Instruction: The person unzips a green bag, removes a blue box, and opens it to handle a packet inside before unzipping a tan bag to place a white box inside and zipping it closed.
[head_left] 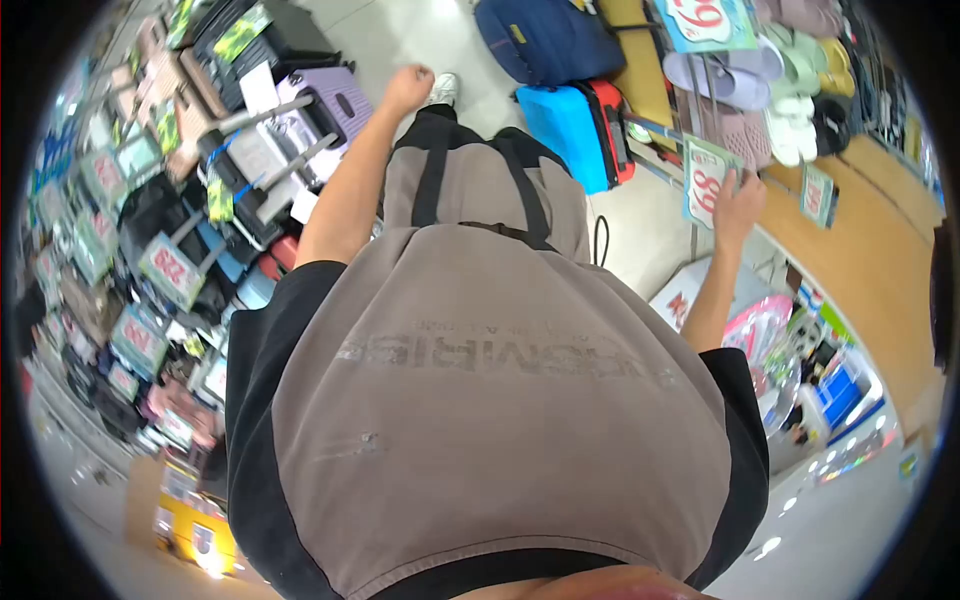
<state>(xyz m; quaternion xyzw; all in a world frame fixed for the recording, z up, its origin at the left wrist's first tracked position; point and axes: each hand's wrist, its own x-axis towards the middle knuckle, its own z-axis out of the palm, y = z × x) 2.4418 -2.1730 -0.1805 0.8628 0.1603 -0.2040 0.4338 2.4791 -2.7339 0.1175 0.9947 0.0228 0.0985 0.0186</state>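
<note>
My right hand (738, 203) reaches out to the right, its fingers pinching the edge of a price sign (703, 190) with red digits on a white and green card. The sign stands on a thin metal post by a shoe rack, with pale purple slippers (722, 84) and a pink clog (743, 138) just beyond it. My left hand (408, 90) hangs to the left over the floor with its fingers curled in. Nothing shows in it. Nearest to that hand is a purple suitcase (335, 108).
Suitcases and bags with price signs (172, 268) crowd the left side. Ahead stand a dark blue backpack (545, 40), a bright blue suitcase (563, 135) and a red one (612, 130). A wooden shelf (850, 250) and plastic-wrapped goods (765, 335) lie on the right.
</note>
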